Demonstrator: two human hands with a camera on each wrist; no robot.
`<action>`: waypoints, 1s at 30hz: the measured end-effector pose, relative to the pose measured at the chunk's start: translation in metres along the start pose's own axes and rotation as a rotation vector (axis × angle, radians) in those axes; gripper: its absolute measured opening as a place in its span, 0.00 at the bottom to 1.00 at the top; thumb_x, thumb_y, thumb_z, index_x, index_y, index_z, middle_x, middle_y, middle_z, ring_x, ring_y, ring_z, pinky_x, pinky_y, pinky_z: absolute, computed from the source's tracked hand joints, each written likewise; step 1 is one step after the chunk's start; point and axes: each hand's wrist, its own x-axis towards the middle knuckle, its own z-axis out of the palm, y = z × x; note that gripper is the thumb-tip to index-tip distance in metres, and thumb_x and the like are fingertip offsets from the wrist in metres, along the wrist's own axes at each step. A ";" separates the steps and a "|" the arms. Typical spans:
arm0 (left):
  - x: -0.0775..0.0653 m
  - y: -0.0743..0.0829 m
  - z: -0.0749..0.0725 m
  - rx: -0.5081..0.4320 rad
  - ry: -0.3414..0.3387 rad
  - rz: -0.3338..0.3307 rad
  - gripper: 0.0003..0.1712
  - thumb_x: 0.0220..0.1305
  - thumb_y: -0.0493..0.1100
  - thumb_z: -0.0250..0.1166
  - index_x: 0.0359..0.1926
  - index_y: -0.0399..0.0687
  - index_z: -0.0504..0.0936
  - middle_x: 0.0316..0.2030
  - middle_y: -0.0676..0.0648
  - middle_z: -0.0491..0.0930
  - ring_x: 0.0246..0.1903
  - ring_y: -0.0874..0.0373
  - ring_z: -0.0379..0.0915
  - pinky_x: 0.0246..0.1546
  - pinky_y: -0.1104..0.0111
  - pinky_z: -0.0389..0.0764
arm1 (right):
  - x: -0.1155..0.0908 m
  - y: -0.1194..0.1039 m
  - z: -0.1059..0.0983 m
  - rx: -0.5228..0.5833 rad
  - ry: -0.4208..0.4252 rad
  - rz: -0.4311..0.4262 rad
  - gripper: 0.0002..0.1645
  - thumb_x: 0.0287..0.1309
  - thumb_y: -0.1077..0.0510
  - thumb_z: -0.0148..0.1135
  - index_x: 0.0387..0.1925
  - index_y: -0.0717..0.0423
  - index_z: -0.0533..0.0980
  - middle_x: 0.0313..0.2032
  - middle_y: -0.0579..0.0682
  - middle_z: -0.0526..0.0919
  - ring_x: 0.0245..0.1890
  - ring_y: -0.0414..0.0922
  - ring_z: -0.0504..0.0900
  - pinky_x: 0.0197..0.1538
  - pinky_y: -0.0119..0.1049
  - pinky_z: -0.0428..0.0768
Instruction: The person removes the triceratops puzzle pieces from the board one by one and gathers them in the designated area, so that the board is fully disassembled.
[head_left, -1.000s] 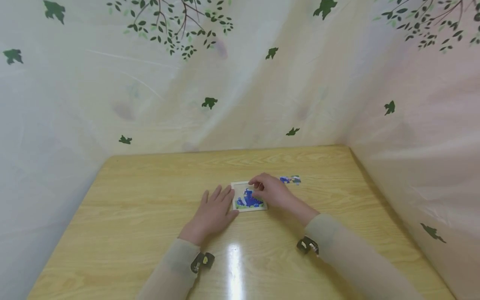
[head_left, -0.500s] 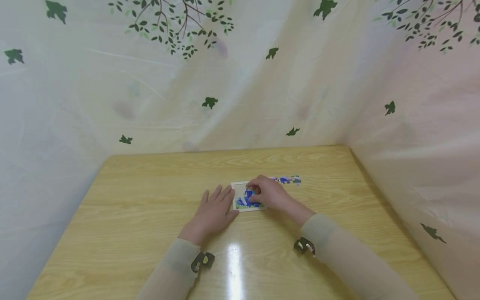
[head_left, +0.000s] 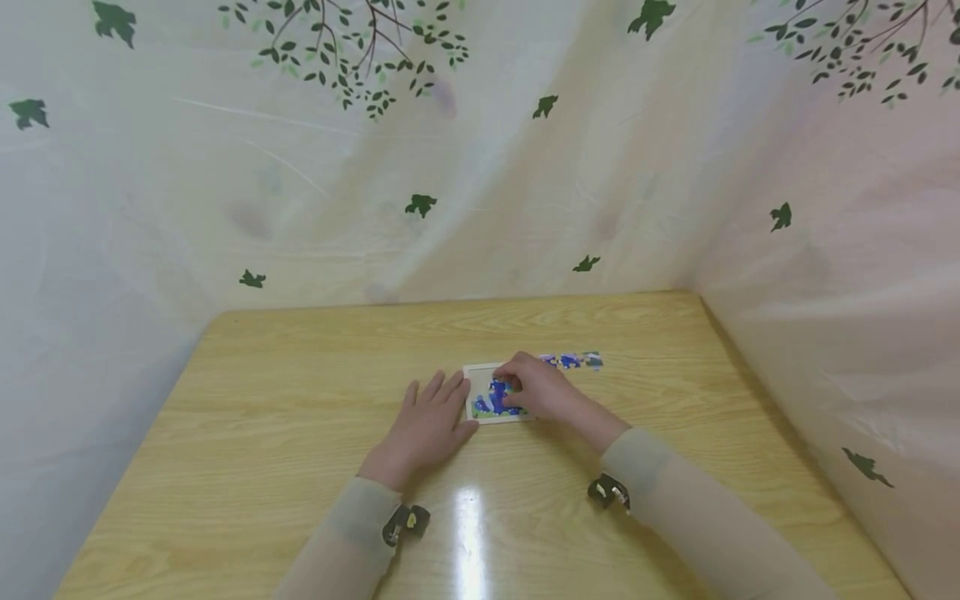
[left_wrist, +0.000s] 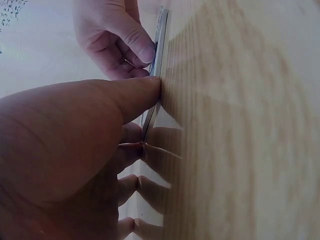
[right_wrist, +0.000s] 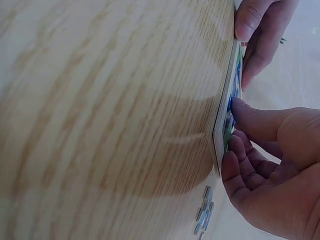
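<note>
A small jigsaw puzzle in a white-edged tray (head_left: 501, 421) lies on the table, with a blue figure over green showing in it. My left hand (head_left: 427, 421) lies with fingers spread, fingertips and thumb touching the tray's left side. In the left wrist view the thumb (left_wrist: 145, 90) presses against the tray's edge. Over the right part of the puzzle, my right hand (head_left: 551, 392) has its fingers curled. At its thumb tip in the right wrist view, a bit of a blue puzzle piece (right_wrist: 230, 103) shows, pinched; most of it is hidden by the fingers.
Several loose puzzle pieces (head_left: 571, 361) lie in a row behind and right of the tray, partly covered by the right hand. The wooden table (head_left: 300, 400) meets a leaf-printed cloth (head_left: 480, 208) at the back and sides.
My right hand has shifted slightly left over the puzzle during the first half second, uncovering more of the loose pieces. Since then it has hardly moved. The left hand stays in place.
</note>
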 end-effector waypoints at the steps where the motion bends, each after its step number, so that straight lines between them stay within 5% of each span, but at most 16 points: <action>1: 0.000 0.000 0.000 0.000 0.001 0.000 0.43 0.85 0.63 0.56 0.87 0.45 0.60 0.87 0.44 0.53 0.87 0.38 0.42 0.83 0.34 0.39 | 0.000 0.000 0.000 -0.002 -0.002 -0.004 0.27 0.68 0.60 0.78 0.66 0.56 0.84 0.49 0.48 0.83 0.50 0.45 0.83 0.60 0.46 0.85; 30: 0.000 -0.001 0.000 -0.020 -0.001 0.007 0.43 0.85 0.62 0.57 0.87 0.43 0.61 0.87 0.42 0.53 0.86 0.37 0.42 0.83 0.33 0.39 | 0.001 0.000 0.002 0.036 0.034 0.000 0.26 0.63 0.62 0.81 0.59 0.51 0.79 0.46 0.46 0.81 0.45 0.45 0.81 0.51 0.43 0.85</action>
